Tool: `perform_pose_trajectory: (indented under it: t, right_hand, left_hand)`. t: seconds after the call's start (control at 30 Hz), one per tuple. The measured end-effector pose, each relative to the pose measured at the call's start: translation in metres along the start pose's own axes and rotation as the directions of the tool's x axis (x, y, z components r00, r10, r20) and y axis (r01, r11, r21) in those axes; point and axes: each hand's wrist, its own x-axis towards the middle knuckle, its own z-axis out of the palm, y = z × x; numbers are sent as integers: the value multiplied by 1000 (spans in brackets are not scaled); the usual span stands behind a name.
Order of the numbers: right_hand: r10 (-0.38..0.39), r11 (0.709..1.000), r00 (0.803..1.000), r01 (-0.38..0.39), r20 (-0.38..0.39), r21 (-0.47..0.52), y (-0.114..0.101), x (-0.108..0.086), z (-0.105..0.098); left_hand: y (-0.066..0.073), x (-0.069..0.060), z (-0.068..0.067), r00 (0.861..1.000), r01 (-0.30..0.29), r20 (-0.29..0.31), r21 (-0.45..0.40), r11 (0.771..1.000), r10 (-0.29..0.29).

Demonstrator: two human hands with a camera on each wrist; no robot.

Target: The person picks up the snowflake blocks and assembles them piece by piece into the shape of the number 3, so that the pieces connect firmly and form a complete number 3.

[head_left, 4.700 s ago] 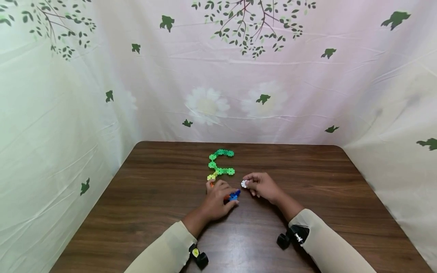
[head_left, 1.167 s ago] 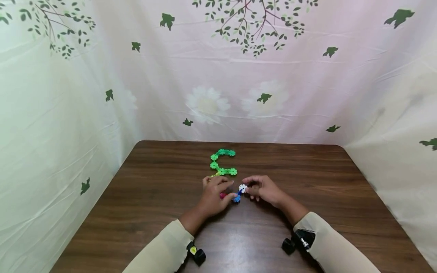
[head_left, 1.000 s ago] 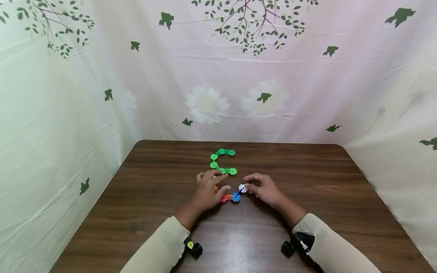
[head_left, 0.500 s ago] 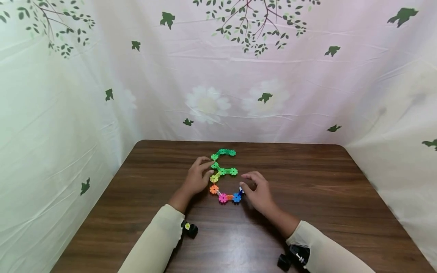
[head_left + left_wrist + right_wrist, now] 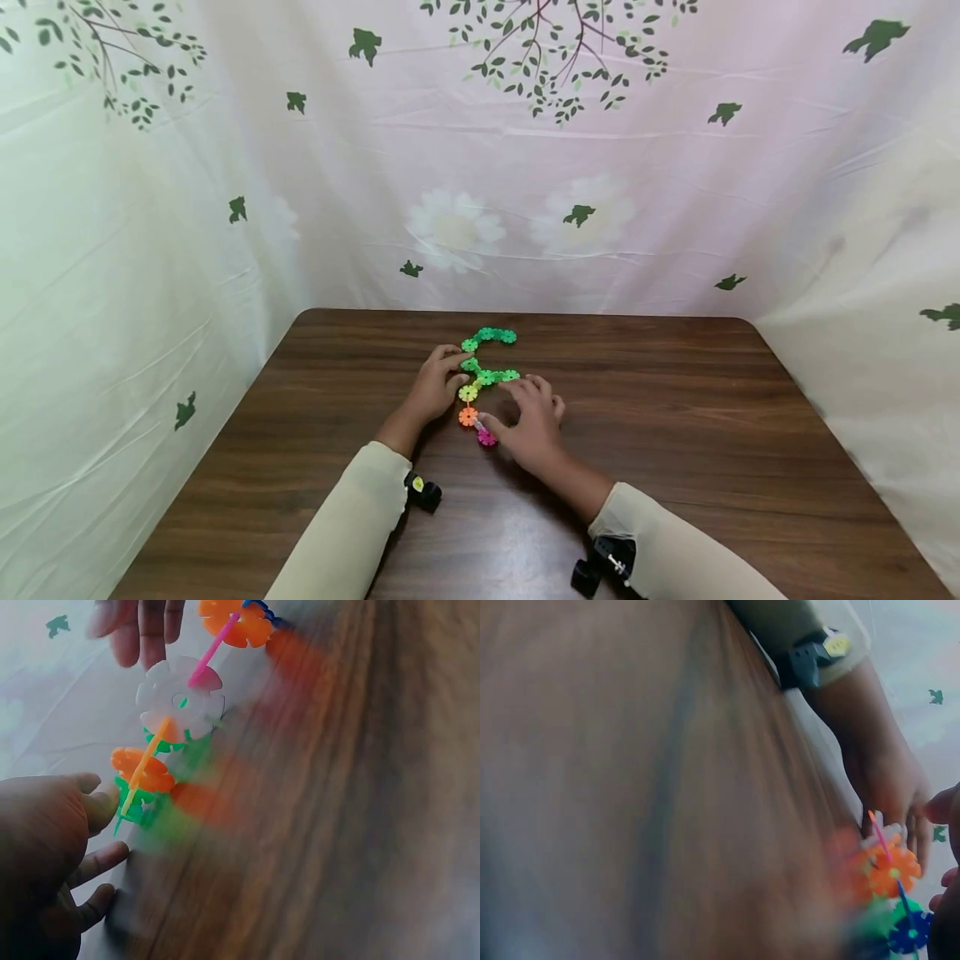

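A chain of flower-shaped interlocking discs lies on the table, bending like the number 3 mirrored. Green discs (image 5: 487,377) form its far part, followed by a yellow disc (image 5: 468,392), an orange disc (image 5: 468,417) and a pink disc (image 5: 487,437). My left hand (image 5: 429,392) is at the chain's left side, fingertips at a green disc, fingers loosely extended. My right hand (image 5: 531,427) arches over the near end, thumb by the pink disc; it hides the blue and white discs. In the left wrist view a white disc (image 5: 180,701) and an orange disc (image 5: 142,771) stand on edge.
The brown wooden table (image 5: 712,433) extends widely around both hands. A pale patterned cloth (image 5: 525,167) hangs behind it and along both sides. Each wrist wears a black camera (image 5: 585,577) over a cream sleeve.
The white disc, earlier pinched by my right hand apart from the chain, joined the blue end. My right hand then released it and moved left. My left hand shifted up and left to the green discs.
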Motion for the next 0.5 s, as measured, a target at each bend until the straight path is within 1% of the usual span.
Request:
perform_pose_trajectory:
  t: [0.17, 0.3, 0.5]
  right_hand:
    - [-43, 997, 999, 44, 8, -66, -5, -5, 10]
    - [-40, 994, 999, 42, 14, -102, -6, -6, 16]
    - [-55, 994, 998, 58, 36, -88, -5, -4, 18]
  left_hand:
    - [-2, 1, 3, 999, 43, -26, -12, 999, -43]
    - [-4, 1, 7, 997, 65, -50, -14, 998, -65]
    - [-3, 1, 11, 990, 110, -83, -57, 992, -114]
